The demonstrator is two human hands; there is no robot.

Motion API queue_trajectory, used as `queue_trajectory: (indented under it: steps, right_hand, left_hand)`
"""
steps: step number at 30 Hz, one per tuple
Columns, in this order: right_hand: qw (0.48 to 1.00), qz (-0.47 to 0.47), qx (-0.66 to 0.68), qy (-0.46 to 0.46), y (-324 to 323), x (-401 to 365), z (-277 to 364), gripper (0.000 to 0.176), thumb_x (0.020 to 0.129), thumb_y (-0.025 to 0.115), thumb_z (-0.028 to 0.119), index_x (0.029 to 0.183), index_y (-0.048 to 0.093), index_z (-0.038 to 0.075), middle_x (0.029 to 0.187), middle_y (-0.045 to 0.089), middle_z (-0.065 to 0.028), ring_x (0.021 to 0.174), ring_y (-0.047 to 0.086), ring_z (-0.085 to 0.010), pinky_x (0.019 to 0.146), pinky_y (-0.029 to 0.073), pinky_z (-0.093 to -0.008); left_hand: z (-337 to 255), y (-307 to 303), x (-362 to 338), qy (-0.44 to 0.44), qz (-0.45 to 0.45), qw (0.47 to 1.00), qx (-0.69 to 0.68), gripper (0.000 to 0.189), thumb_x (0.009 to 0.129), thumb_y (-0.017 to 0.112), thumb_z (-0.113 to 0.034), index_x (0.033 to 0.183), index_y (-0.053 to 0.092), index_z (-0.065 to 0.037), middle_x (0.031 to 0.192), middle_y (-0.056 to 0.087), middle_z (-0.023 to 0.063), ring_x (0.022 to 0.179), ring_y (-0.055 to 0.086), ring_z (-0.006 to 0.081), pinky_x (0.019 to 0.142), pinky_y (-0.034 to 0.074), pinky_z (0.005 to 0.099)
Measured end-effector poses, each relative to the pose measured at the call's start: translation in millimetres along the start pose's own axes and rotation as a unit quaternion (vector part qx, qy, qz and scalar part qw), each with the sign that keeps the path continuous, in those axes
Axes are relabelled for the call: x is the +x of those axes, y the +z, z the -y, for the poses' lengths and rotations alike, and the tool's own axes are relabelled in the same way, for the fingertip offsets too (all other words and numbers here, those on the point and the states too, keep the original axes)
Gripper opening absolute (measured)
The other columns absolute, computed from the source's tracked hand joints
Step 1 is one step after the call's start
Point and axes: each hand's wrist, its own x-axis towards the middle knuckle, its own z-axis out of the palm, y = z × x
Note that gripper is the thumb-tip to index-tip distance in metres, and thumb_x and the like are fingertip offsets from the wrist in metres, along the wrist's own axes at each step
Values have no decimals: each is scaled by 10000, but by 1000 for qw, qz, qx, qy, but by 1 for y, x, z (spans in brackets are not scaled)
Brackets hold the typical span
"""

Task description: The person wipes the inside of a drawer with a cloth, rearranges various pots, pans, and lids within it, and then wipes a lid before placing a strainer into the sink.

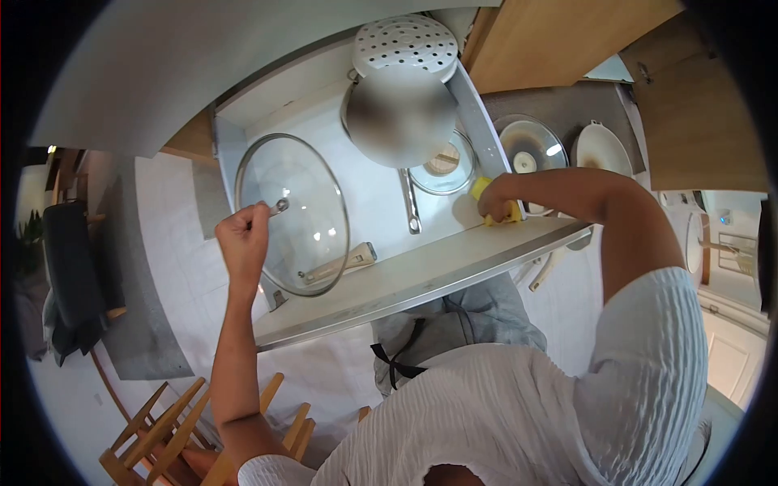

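My left hand (pixel 245 235) is closed round the knob of a large glass lid (pixel 312 190), which it holds up over the left part of an open white drawer (pixel 381 215). Through the lid a beige handle (pixel 340 263) shows near the drawer front. At the drawer's right front corner, my right hand (pixel 496 198) grips a yellow cloth (pixel 510 212) against the inside. A smaller glass lid (pixel 458 174) lies just left of that hand, beside a metal handle (pixel 411 202). A blurred round patch covers part of the pan behind them.
A white perforated piece (pixel 405 40) stands at the drawer's back. To the right of the drawer, pans (pixel 604 150) and another lid (pixel 531 134) lie on a grey mat, below wooden cabinet doors (pixel 567 40). Wooden chairs (pixel 194 421) stand at the lower left.
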Motion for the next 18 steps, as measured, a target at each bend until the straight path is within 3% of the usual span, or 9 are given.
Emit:
queue_trajectory:
  steps: [4, 6, 8, 10, 12, 13, 15, 17, 18]
  right_hand:
    - [983, -45, 154, -85, -4, -71, -6, 426, 670, 573, 220, 1058, 582, 44, 993, 596, -131, 913, 556, -236, 771, 439, -351]
    - [967, -48, 241, -67, 0, -122, -3, 407, 687, 586, 258, 1040, 593, 56, 949, 613, -131, 892, 573, -265, 767, 441, -354]
    - [980, -90, 166, 65, 31, -145, -33, 406, 689, 614, 334, 964, 621, 35, 846, 626, -130, 802, 591, -250, 713, 454, -357]
    - [863, -423, 180, 210, 72, -206, -30, 460, 675, 644, 416, 865, 627, -2, 741, 621, -125, 695, 592, -231, 633, 461, -345]
    - [762, -508, 328, 233, 95, -250, -26, 504, 652, 664, 481, 798, 628, 0, 686, 609, -89, 607, 574, -164, 540, 460, -290]
    - [756, -511, 331, 240, 107, -266, -18, 504, 652, 664, 481, 798, 628, 0, 686, 609, -89, 607, 574, -164, 540, 460, -290]
    - [480, -656, 578, 73, 133, -291, 11, 472, 677, 652, 477, 823, 619, 30, 692, 601, -62, 562, 539, -83, 468, 427, -226]
    - [319, -717, 616, -70, 144, -314, 55, 435, 757, 620, 409, 913, 593, 4, 788, 628, -59, 657, 565, -49, 541, 459, -190]
    - [316, -719, 615, -68, 150, -324, 73, 435, 757, 620, 409, 913, 593, 4, 788, 628, -59, 657, 565, -49, 541, 459, -190]
  left_hand:
    - [-26, 4, -1, 2, 11, 1000, 16, 303, 796, 542, -110, 556, 429, 37, 494, 297, -37, 507, 264, 31, 435, 214, 230]
    - [-37, 14, -1, 47, 18, 999, 4, 299, 801, 543, -113, 563, 447, 40, 495, 303, -47, 505, 265, 31, 435, 206, 228]
    - [-69, 24, -2, 57, 2, 998, -7, 302, 807, 546, -115, 562, 460, 39, 503, 311, -61, 507, 265, 28, 437, 201, 222]
    - [-105, 37, -5, 44, 17, 998, -36, 341, 818, 563, -135, 533, 439, 5, 512, 313, -73, 511, 257, 26, 443, 192, 216]
    - [-140, 51, -6, 66, 18, 995, -71, 385, 820, 589, -167, 514, 394, -37, 513, 304, -73, 512, 245, 26, 446, 181, 216]
    - [-166, 60, -8, 94, 26, 994, -50, 417, 815, 610, -200, 513, 356, -66, 511, 293, -77, 508, 235, 27, 441, 169, 222]
    - [-212, 86, -11, 140, 34, 984, -101, 406, 803, 622, -207, 516, 386, -41, 502, 295, -67, 504, 238, 31, 435, 175, 223]
    - [-257, 116, -11, 216, 48, 970, -102, 380, 789, 631, -210, 521, 446, -14, 493, 308, -63, 489, 257, 30, 423, 193, 218]
    - [-283, 132, -19, 236, 58, 963, -113, 366, 778, 635, -219, 532, 477, 2, 473, 313, -52, 480, 270, 32, 414, 211, 224]
